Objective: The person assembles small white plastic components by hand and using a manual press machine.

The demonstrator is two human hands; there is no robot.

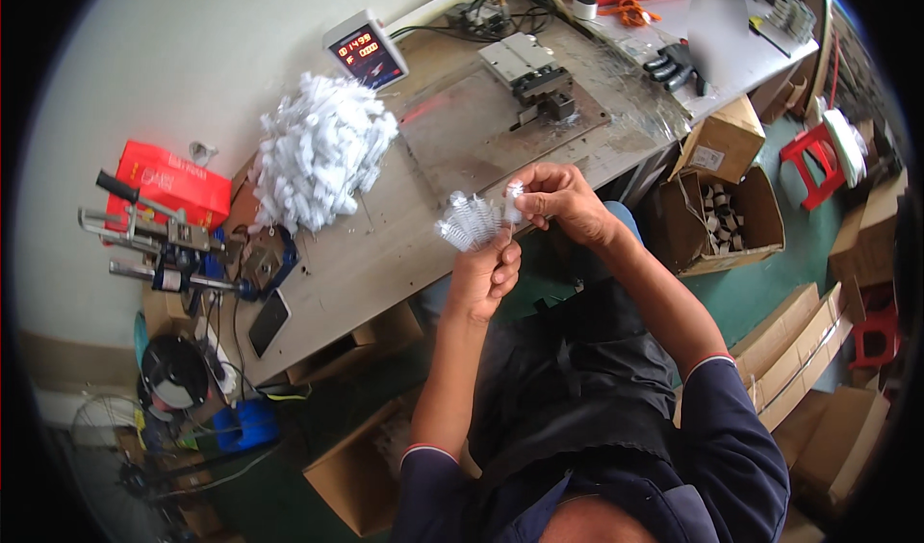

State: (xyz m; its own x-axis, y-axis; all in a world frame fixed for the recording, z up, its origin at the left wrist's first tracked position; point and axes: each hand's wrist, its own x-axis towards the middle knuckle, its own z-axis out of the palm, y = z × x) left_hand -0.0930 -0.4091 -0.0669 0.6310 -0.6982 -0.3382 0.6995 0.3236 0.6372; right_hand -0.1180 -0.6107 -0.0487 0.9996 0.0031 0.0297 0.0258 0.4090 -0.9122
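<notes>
My left hand [489,275] is closed round the lower end of a fanned bunch of whitish, ribbed strips [470,222], which look like thin plastic. Beside the bunch, my right hand [566,204] pinches a small whitish strip [513,194] between thumb and fingers. Both hands are held close together over the front edge of the workbench [385,235]. A tall heap of similar white pieces [322,153] lies on the bench to the left. Beyond my hands is a metal fixture [529,71] on a flat plate [462,134].
A display box [368,50] with red digits stands behind the heap. To the left are a red box [173,185], a lever clamp [159,235] and a phone-like dark slab [269,323]. An open carton [674,220] of curved pieces sits at the right; a black glove [674,66] lies farther back.
</notes>
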